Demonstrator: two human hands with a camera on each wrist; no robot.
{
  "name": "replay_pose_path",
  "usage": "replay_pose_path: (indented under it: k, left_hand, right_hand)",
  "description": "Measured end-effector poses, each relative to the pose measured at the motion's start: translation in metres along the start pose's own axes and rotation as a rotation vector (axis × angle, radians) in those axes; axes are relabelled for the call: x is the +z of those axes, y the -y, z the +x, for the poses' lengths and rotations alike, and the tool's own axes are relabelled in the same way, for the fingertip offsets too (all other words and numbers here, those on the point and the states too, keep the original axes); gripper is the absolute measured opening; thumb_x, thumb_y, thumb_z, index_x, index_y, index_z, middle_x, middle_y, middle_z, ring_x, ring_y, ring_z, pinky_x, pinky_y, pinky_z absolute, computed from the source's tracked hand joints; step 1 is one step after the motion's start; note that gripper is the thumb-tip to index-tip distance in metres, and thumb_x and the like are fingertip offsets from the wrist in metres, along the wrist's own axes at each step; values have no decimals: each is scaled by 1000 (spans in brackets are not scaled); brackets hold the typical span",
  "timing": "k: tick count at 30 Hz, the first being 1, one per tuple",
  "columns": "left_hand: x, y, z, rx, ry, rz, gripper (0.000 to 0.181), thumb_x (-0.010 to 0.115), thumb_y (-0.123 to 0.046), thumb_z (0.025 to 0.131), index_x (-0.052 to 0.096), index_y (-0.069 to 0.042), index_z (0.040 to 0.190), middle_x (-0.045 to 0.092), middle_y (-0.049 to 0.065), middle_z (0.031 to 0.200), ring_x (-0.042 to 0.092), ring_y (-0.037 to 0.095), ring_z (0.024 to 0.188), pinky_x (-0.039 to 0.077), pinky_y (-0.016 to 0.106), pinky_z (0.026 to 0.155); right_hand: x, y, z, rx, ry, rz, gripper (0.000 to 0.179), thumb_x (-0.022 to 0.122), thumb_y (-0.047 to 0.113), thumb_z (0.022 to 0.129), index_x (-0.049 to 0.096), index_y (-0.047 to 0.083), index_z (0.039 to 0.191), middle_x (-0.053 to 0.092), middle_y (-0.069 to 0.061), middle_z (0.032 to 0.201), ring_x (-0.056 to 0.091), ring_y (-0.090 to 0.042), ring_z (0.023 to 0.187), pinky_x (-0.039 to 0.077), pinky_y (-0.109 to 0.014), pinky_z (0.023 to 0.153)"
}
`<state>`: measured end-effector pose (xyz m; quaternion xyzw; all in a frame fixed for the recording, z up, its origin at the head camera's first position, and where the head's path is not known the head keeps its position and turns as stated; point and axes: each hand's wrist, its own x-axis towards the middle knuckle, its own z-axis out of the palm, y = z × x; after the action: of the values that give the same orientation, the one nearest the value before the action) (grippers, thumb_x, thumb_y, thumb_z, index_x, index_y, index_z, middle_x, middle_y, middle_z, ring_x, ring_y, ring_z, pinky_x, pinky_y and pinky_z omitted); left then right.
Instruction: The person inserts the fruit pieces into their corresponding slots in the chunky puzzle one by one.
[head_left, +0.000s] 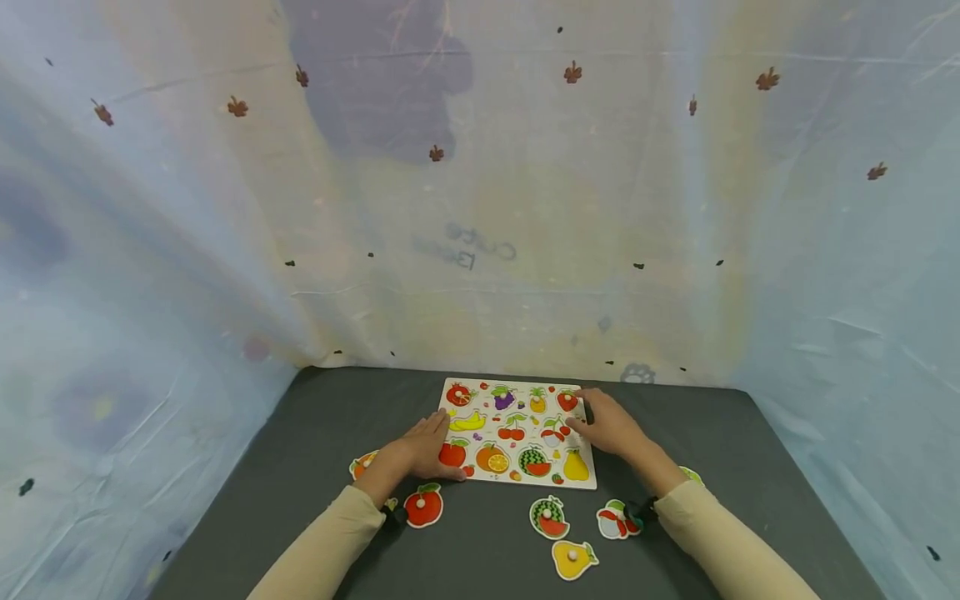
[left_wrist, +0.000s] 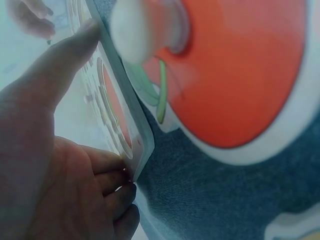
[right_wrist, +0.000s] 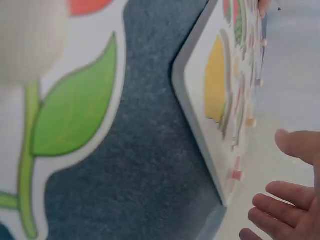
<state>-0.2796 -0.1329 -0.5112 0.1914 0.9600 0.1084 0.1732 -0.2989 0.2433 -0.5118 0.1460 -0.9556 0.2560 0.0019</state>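
A white fruit puzzle board (head_left: 485,482) lies flat on the dark table. My left hand (head_left: 429,446) rests along its left side, thumb reaching over the front edge beside the printed tomato. The left wrist view shows those fingers against the board's edge. Over the far right corner, my right hand (head_left: 611,423) has thumb and fingers spread apart near the strawberry (head_left: 567,402). Nothing shows between them in the right wrist view. Small knobs stand up from several fruits on the board, such as this red one (right_wrist: 237,175).
Loose knobbed pieces lie nearer me: a red fruit (head_left: 424,506), a watermelon (head_left: 550,517), a yellow pear (head_left: 573,560) and a red-and-white piece with a leaf (head_left: 613,520). An orange piece (head_left: 362,463) is partly behind my left arm. A patterned curtain (head_left: 480,333) stands behind the table.
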Motion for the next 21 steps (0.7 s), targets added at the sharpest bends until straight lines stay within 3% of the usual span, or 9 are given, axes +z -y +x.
replay_pose_path:
  k: [4,11,21]
  left_hand:
    - [-1,-1,-1,5,1,-4,118,82,-59,90,22,9,166,18,24,176,20,41,163,19,51,132]
    - [0,-2,1,8,-3,8,117,82,-58,90,23,9,166,19,24,176,20,40,163,19,51,132]
    - [0,2,1,15,0,-7,119,82,-60,90,21,9,166,18,24,176,19,40,164,18,52,132]
  right_hand:
    - [-3,2,-11,-3,56,0,75,74,37,103,45,-7,157,44,-33,159,44,-54,145,39,-69,115]
    - [-1,0,-28,-2,143,-25,103,76,53,98,27,-5,167,25,-33,171,24,-55,157,22,-71,124]
    - [6,-3,-46,-41,252,-12,118,82,60,90,24,-8,166,19,-32,173,16,-52,161,15,-68,127]
